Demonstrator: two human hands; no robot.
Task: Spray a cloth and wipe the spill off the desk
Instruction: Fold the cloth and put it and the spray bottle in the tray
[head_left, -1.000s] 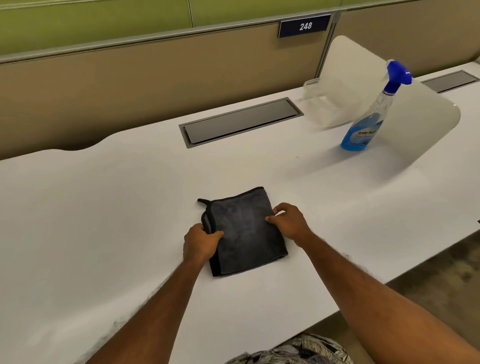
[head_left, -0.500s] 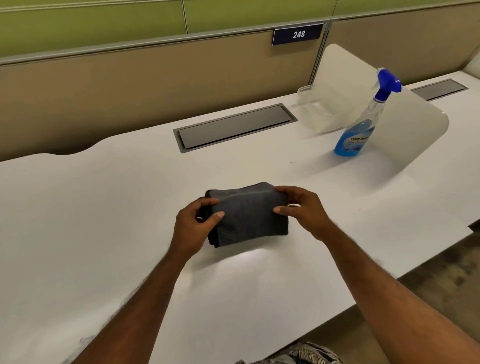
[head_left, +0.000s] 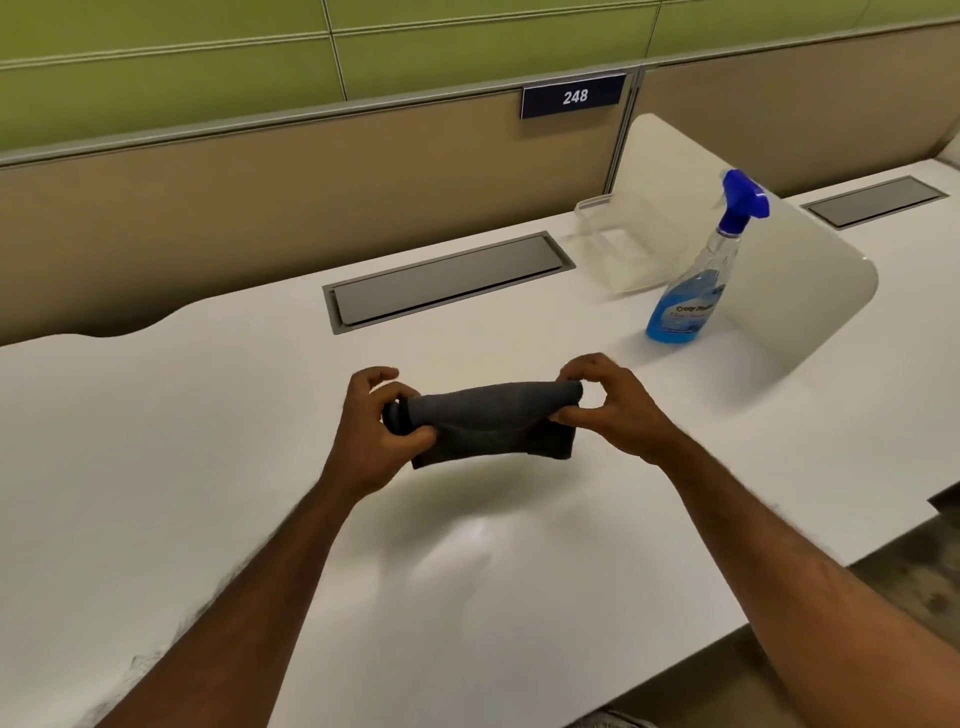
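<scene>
A folded dark grey cloth (head_left: 493, 421) hangs in the air above the white desk (head_left: 208, 441), held by both hands. My left hand (head_left: 379, 431) pinches its left end and my right hand (head_left: 613, 405) pinches its right end. A clear spray bottle (head_left: 696, 275) with blue liquid and a blue trigger head stands upright on the desk at the back right, well apart from both hands. A faint wet sheen (head_left: 467, 540) shows on the desk below the cloth.
A clear plastic container (head_left: 618, 249) sits behind the bottle against a white curved divider (head_left: 795, 280). A grey cable hatch (head_left: 447, 280) is set into the desk at the back. A tan partition (head_left: 260, 197) with a "248" plate rises behind. The desk's front edge runs at lower right.
The cloth lay flat on the desk a second ago. Both hands gripped its ends and lifted it clear of the surface, folding it further.
</scene>
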